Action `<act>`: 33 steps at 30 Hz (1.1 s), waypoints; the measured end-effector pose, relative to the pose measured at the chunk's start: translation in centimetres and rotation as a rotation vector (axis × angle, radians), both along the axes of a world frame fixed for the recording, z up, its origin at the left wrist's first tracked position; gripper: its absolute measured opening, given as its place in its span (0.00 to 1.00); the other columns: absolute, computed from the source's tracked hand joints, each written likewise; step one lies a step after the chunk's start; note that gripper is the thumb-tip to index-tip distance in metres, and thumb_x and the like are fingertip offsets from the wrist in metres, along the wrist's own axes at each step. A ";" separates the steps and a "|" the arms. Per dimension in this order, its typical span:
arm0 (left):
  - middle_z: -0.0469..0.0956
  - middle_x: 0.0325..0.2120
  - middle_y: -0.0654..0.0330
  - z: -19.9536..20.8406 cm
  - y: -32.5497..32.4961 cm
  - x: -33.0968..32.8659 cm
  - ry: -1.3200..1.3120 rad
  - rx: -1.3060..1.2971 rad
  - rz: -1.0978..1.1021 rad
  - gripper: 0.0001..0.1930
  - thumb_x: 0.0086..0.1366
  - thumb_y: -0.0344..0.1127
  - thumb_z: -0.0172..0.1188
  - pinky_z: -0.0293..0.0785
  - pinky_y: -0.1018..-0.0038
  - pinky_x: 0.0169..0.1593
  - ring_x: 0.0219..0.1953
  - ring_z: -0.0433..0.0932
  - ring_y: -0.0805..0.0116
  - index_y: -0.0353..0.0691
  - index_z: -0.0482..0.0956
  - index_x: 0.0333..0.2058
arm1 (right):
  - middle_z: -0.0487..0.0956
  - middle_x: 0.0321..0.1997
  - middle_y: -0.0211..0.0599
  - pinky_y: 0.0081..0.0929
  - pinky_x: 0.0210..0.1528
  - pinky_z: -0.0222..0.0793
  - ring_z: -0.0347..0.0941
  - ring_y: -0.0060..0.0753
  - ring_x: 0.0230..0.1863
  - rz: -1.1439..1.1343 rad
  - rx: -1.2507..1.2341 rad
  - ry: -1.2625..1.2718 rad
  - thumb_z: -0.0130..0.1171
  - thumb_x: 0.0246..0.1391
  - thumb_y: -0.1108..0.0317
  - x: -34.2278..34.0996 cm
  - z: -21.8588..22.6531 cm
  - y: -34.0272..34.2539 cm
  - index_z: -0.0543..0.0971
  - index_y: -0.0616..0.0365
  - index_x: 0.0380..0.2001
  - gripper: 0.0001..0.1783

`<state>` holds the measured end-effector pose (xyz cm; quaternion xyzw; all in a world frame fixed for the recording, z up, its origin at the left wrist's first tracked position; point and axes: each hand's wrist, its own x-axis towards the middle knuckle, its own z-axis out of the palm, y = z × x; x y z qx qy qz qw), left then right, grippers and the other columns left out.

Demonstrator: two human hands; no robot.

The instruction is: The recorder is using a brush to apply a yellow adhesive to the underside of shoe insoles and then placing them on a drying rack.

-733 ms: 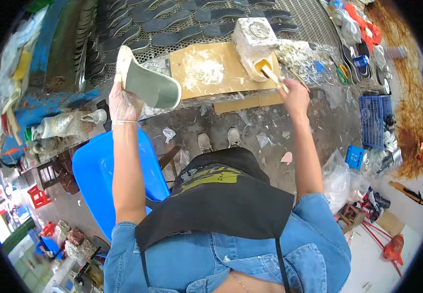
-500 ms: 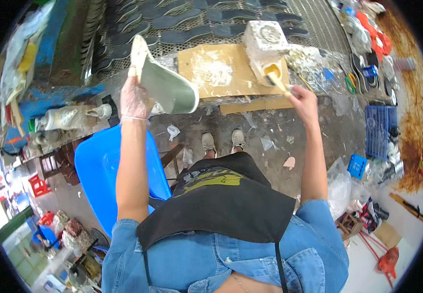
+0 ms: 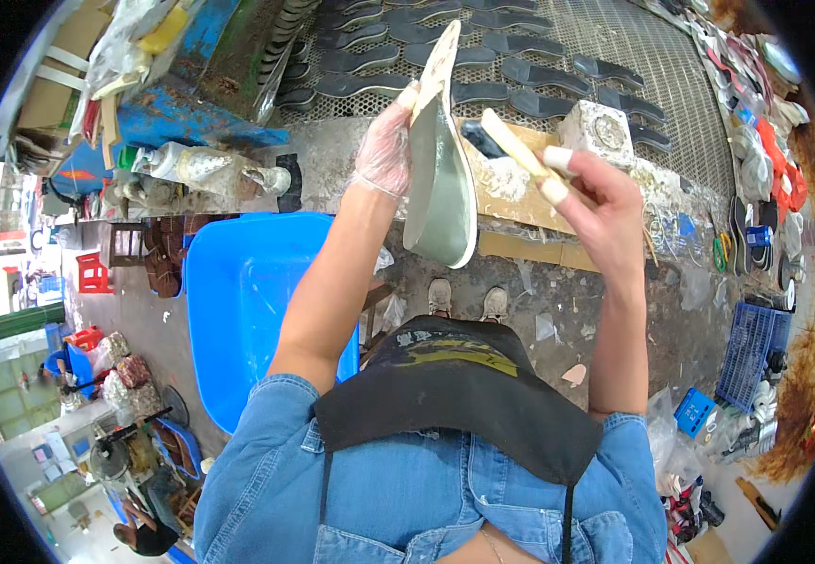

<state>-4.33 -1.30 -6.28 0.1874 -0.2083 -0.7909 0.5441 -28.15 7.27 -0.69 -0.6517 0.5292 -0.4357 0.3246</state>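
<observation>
My left hand, in a clear plastic glove, grips a grey-green shoe sole by its upper side. The sole stands on edge, narrow end up, with a pale rim along its right side. My right hand, with white covers on its thumb and fingertip, pinches a pale-handled brush. The brush is just right of the sole; whether they touch is unclear. A dark patch by its far end could be bristles. Behind my right hand stands a white, crusted glue pot beside a glue-smeared cardboard sheet.
Rows of dark soles lie on a metal mesh beyond the bench. A blue plastic tub is below my left arm. Scissors and clutter lie at right, near a blue crate. Another person is at far lower left.
The sole has moved right and turned more upright in my left hand. My right hand has lifted the brush from the glue pot and brought it left beside the sole. The view has shifted.
</observation>
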 end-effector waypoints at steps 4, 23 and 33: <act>0.75 0.39 0.56 -0.6 -0.5 0.2 -0.026 -0.020 0.014 0.15 0.68 0.39 0.53 0.77 0.71 0.43 0.37 0.75 0.67 0.35 0.70 0.48 | 0.77 0.26 0.23 0.17 0.23 0.53 0.58 0.12 0.21 0.061 0.020 -0.103 0.69 0.45 0.71 0.5 -0.9 -0.9 0.84 0.59 0.40 0.15; 0.79 0.44 0.56 -1.0 -0.4 -0.5 0.220 0.287 0.292 0.14 0.70 0.37 0.51 0.78 0.68 0.52 0.45 0.79 0.63 0.36 0.73 0.50 | 0.72 0.25 0.30 0.20 0.28 0.60 0.66 0.21 0.26 -0.291 -0.150 -0.006 0.67 0.43 0.76 1.0 -2.1 1.8 0.82 0.62 0.41 0.18; 0.74 0.51 0.61 -2.4 0.1 -1.3 0.260 0.228 0.341 0.19 0.69 0.33 0.51 0.73 0.70 0.56 0.47 0.76 0.68 0.41 0.67 0.58 | 0.72 0.27 0.35 0.27 0.30 0.68 0.71 0.30 0.28 -0.337 -0.364 0.113 0.64 0.44 0.78 4.0 -5.1 1.8 0.81 0.59 0.40 0.16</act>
